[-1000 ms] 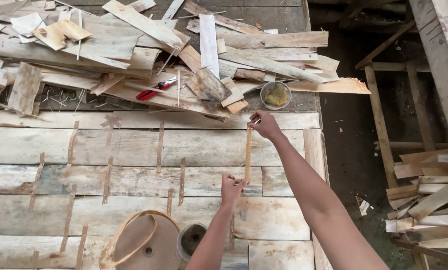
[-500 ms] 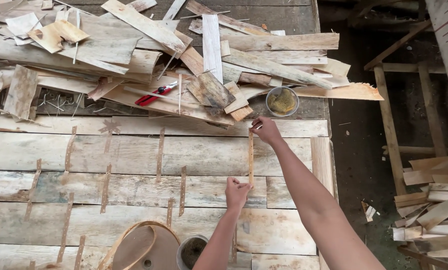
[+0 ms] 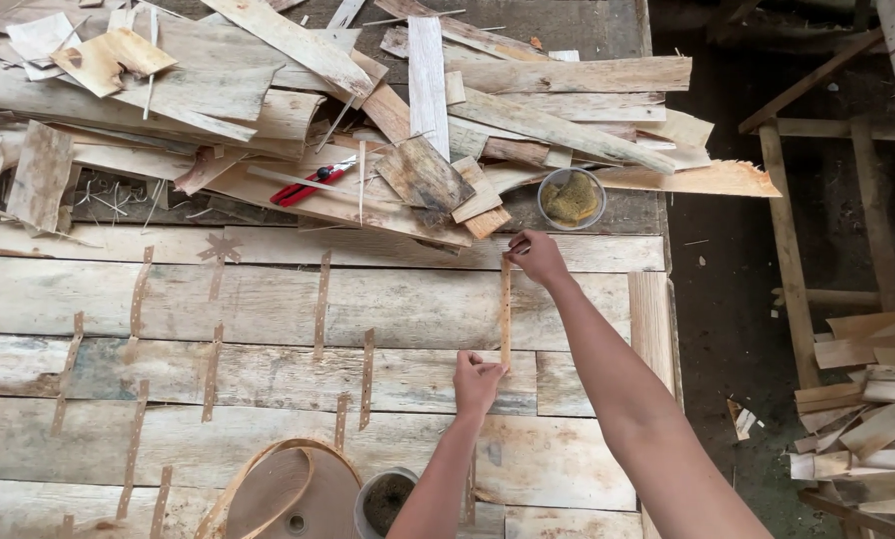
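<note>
Left section of the worktop [image 3: 268, 299]: pale veneer sheets laid edge to edge, their seams bridged by short brown tape strips [image 3: 320, 304]. A roll of brown tape [image 3: 283, 489] sits at the near edge, with a small dark pot [image 3: 387, 499] just beside it. A pile of veneer offcuts [image 3: 268, 110] covers the far side; a red-handled cutter [image 3: 312, 183] lies on it.

Centre: the left hand [image 3: 477, 379] rests on the sheets, fingers curled, fingertips pressing the near end of a narrow tape strip [image 3: 505, 309]. The strip runs straight away from the person across a seam.

Right of centre: the right hand [image 3: 535, 255] pinches the far end of the same strip, fingers closed on it. A round container [image 3: 571, 198] holding a yellowish sponge stands just beyond this hand.

Far right: a wooden frame [image 3: 787, 230] and stacked wood pieces [image 3: 867, 399] on the dark floor
</note>
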